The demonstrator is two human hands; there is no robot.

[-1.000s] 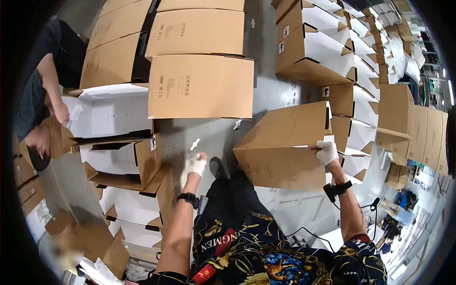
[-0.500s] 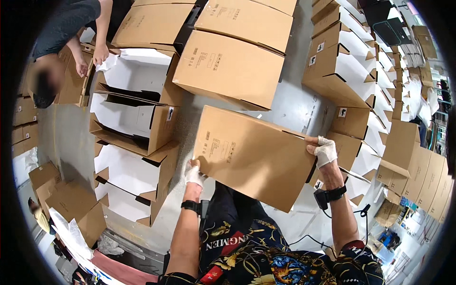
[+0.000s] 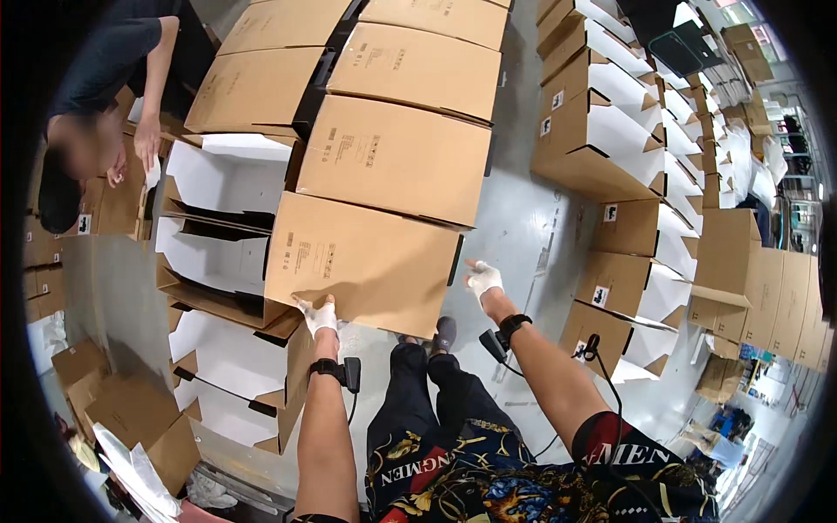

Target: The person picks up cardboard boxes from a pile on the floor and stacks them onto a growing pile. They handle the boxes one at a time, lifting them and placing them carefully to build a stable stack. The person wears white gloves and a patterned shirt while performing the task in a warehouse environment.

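Note:
A closed brown cardboard box (image 3: 375,261) sits in front of me at the near end of a row of similar boxes, its far edge against the box (image 3: 401,157) behind it. My left hand (image 3: 318,315), in a white glove with bare fingertips, touches this box's near left edge with fingers spread. To the right of the box my right hand (image 3: 482,279), gloved the same way, is held in the air, fingers apart and nothing in them. Both wrists carry black straps with small devices.
On the left stand open cartons with white insides (image 3: 231,349). At the far left a co-worker's hand (image 3: 148,138) holds something white over a carton. More open cartons (image 3: 619,231) line the right side, with grey floor (image 3: 514,209) between the rows.
The box has moved left and away from me, from between my hands to the end of the row. My right hand has let go of it; my left still touches it.

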